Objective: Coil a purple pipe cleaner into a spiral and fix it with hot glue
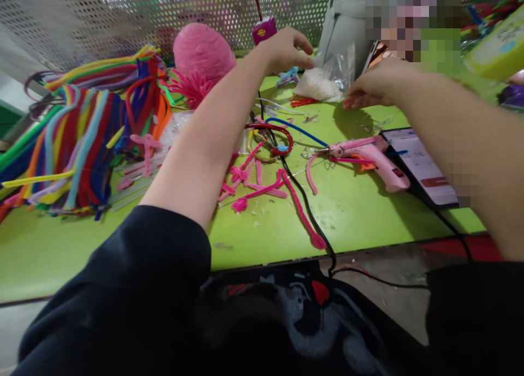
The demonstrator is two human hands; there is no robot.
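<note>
1. Clear bag of white granules point(316, 87) sits on the green table point(266, 234), between the two hands, with red strips point(302, 101) by its near edge.
2. Left hand point(290, 49) hangs near the bag's upper left, its fingers parted with a wide gap; contact with the bag cannot be told.
3. Right hand point(368, 88) is just beside the bag's right side, fingers loosely curled; whether they grip anything cannot be told.
4. Pink glue gun point(387, 167) lies nearer the person, beside a phone point(423, 163).

A head-worn camera faces forward — and down (close in) — over the table point(356, 212).
</note>
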